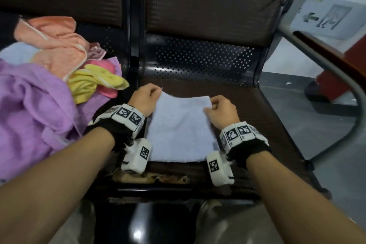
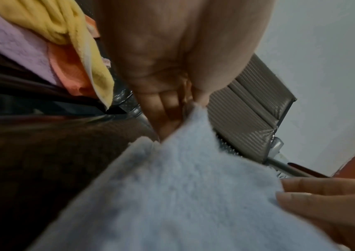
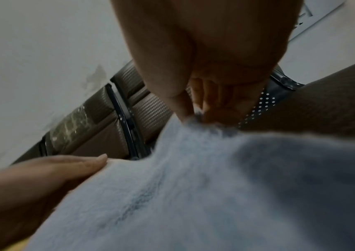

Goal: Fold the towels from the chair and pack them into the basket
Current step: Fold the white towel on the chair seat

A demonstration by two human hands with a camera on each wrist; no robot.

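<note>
A pale blue towel (image 1: 181,127) lies on the brown seat of the right-hand chair (image 1: 257,105), its far edge raised off the seat. My left hand (image 1: 146,96) pinches the far left corner; in the left wrist view the thumb and fingers (image 2: 172,108) close on the blue towel (image 2: 183,195). At the far right corner my right hand (image 1: 219,108) pinches the cloth, and the right wrist view shows its fingers (image 3: 204,105) clamped on the towel (image 3: 215,186). On the left seat sits a heap of purple (image 1: 33,105), orange (image 1: 57,53) and yellow (image 1: 93,83) towels. No basket is in view.
A black metal frame (image 1: 134,49) divides the two seats. A grey curved armrest (image 1: 336,77) runs along the right side. Beyond it are grey floor, a red-brown block (image 1: 336,85) and a white sign (image 1: 328,16). The seat's front edge (image 1: 154,177) is worn.
</note>
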